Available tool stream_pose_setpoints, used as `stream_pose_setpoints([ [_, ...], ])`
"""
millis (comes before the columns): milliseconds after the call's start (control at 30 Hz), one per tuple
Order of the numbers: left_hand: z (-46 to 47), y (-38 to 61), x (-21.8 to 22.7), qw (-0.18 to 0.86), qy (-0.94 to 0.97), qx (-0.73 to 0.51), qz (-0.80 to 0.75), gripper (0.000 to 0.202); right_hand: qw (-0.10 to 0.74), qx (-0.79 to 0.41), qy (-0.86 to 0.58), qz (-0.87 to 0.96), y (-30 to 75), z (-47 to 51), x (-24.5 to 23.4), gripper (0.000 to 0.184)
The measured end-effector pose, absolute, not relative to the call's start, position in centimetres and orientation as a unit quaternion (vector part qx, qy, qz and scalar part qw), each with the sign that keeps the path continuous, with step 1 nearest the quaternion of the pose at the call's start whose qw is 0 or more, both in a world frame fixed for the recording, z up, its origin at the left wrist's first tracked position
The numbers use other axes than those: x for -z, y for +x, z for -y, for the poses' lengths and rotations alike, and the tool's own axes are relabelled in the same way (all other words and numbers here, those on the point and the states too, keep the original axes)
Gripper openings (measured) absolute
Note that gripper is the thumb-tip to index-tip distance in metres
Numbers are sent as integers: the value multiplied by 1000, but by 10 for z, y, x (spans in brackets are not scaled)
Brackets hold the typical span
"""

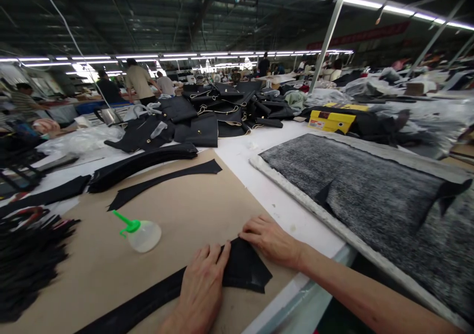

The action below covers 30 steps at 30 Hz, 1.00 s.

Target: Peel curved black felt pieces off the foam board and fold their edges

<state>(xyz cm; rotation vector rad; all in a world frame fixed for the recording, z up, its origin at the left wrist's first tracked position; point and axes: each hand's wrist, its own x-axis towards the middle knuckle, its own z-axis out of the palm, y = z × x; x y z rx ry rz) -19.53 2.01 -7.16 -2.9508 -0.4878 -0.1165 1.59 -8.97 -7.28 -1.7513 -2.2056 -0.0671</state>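
A long curved black piece that looks like leather or fabric [146, 297] lies on brown paper, its wide pointed end to the right. My left hand [203, 282] rests across it, fingers stretched forward and lying on its surface. At the upper edge of the wide end, my right hand [268, 239] has thumb and fingertips closed on the border. A similar black strip [166, 178] lies farther off, beside a thick stack of curved black strips [142, 164]. Left of my hands, a clear squeeze bottle with a green spout [144, 235] stands tilted on the brown paper [192, 210].
Dark loose strips [29, 270] pile up at the left. To the right lies a white slab with a speckled black sheet [355, 181]. Black bag pieces [207, 112] heap up behind, near a yellow box [331, 121]. Several people work in the background.
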Motion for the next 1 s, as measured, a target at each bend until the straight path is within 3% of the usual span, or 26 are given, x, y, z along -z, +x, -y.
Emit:
stream_pose_setpoints([
  [167, -16, -193, 72, 112, -982, 43, 145, 60, 140, 13, -604, 784, 18, 95, 69, 31],
  [400, -13, -188, 73, 135, -980, 58, 136, 58, 224, -48, -662, 714, 3, 98, 61, 49],
  [1000, -10, -218, 85, 111, -970, 136, 166, 41, 171, -35, -661, 730, -44, 82, 65, 52],
])
